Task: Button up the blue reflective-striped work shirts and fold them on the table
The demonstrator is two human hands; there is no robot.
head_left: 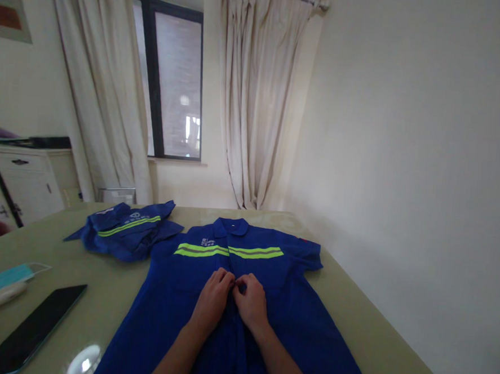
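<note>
Shirt [234,310], blue with yellow-green reflective bands across the chest, spread face up on the table [112,291], collar toward the window, hem toward the viewer. Left hand [212,303] and right hand [250,302] side by side at the front placket, just below the bands, fingertips pinched together on the cloth edges where the two front panels meet; whether on a button or only fabric, cannot tell at this size. Step in hand judged as closing the front opening, upper part. Next move, as a judgement: needs both edges kept aligned and flat, a fine pinch at the next fastening lower down, cloth held taut so the placket does not bunch. Second blue garment [124,230] crumpled at far left of the table, well apart from the hands. Dark tablet [33,326], face mask [2,279] and a small white object [1,296] near the left edge, untouched.
</note>
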